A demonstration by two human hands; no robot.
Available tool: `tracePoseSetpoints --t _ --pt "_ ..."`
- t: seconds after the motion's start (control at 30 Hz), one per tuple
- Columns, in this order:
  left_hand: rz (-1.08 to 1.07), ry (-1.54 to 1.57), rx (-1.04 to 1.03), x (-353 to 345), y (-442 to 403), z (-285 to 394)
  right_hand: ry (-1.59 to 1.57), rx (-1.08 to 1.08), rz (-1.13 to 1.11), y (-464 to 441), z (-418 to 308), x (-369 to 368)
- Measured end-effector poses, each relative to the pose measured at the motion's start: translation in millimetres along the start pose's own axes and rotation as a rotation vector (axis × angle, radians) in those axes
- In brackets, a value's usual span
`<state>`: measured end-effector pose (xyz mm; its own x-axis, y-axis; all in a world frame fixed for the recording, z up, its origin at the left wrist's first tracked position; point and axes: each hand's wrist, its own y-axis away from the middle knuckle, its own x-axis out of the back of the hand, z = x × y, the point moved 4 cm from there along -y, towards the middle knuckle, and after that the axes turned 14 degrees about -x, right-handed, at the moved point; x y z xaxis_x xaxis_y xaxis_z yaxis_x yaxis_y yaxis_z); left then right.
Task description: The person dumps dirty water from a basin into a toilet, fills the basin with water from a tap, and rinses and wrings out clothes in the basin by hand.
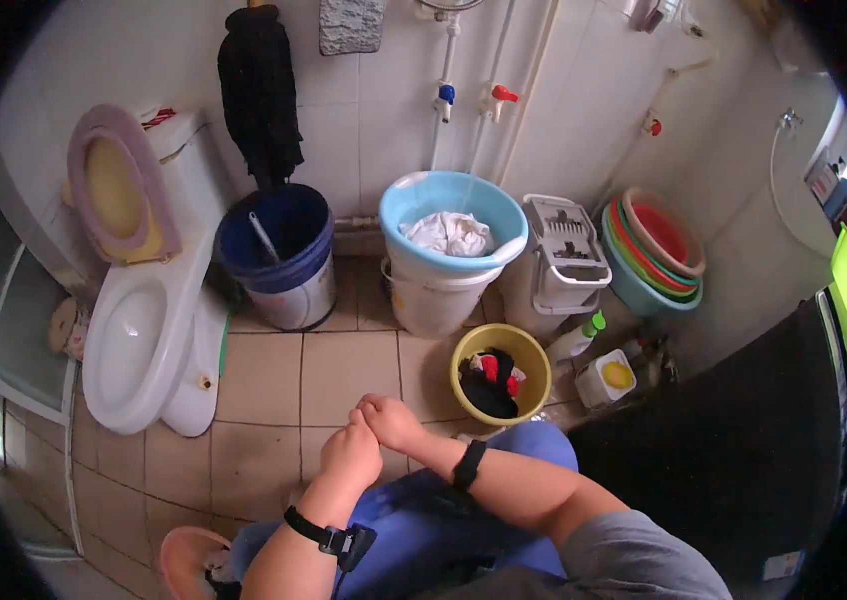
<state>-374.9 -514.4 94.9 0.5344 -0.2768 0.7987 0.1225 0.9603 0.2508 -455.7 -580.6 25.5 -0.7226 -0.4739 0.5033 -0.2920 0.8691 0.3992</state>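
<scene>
My left hand and my right hand meet in front of my knees. Both have curled, closed fingers, and they touch each other at the knuckles and fingertips. Whatever may be inside them is hidden. A black strap with a small device circles my left wrist; a plain black band is on the right one. Nearest to my right hand stands a yellow basin on the floor, with black, red and white clothes in it.
A light blue basin with white cloth sits on a white bucket. Around it are a dark blue bucket, a toilet, a mop bucket, stacked basins and a green-capped bottle. A pink basin is at lower left.
</scene>
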Motion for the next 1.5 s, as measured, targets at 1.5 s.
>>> tracePoseSetpoints --t 1.5 --pt "0.048 -0.046 -0.079 -3 0 -6 0.068 -0.005 -0.013 6 -7 4"
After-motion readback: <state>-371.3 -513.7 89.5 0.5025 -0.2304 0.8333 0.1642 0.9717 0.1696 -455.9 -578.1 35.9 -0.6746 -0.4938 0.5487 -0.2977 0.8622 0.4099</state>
